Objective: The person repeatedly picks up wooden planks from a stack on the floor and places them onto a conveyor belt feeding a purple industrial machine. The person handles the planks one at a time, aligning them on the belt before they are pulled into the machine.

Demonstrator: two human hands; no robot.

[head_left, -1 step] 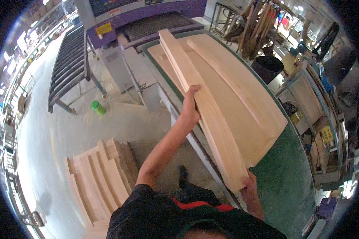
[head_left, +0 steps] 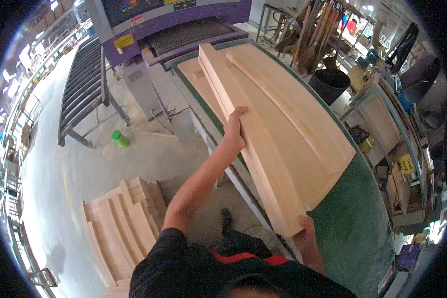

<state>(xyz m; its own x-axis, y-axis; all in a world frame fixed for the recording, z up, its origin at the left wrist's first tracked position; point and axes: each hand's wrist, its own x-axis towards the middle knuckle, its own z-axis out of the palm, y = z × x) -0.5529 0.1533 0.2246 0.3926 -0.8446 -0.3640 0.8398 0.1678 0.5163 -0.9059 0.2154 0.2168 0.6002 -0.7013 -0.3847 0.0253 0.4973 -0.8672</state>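
While fingers [head_left: 240, 111] grip timber [head_left: 264, 149], bin [head_left: 329, 86] — contents unclear

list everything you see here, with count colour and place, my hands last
long timber: at least one, pale, in both hands, over the table
flat boards: several overlapping, pale, on the table
table: one, green top, beneath the boards
machine: one, purple and grey, far end of the table
roller stand: one, dark, upper left
jar: one, green, floor at left
wood stack: one, pale, lower left
brooms: several, brownish, upper right
bin: one, black, beside the brooms
yellow sign: one, yellow, far right
left hand: one, bare, midway along the timber
right hand: one, bare, at its near end
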